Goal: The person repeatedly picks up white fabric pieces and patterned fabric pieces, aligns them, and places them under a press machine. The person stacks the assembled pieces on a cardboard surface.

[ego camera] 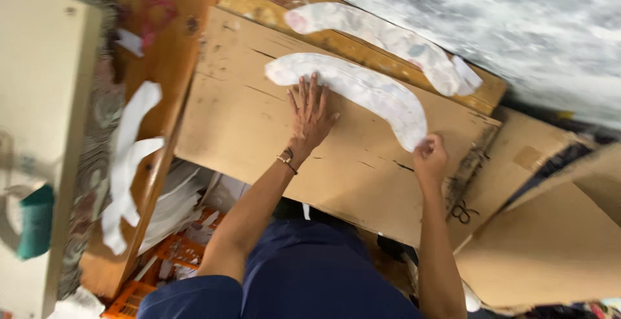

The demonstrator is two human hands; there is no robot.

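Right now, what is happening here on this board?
A person in dark blue clothes leans over a worn brown board. The left hand lies flat, fingers spread, on a curved white piece of cloth or paper. The right hand pinches the other end of that piece. A second curved piece lies just beyond it, on a wooden plank. White strips hang over the bench on the left. Scissors lie near the right hand.

Curved fabric piece [362,89] white (faint grey-pink mottling); board [259,144] tan; bracelet [285,159] dark.
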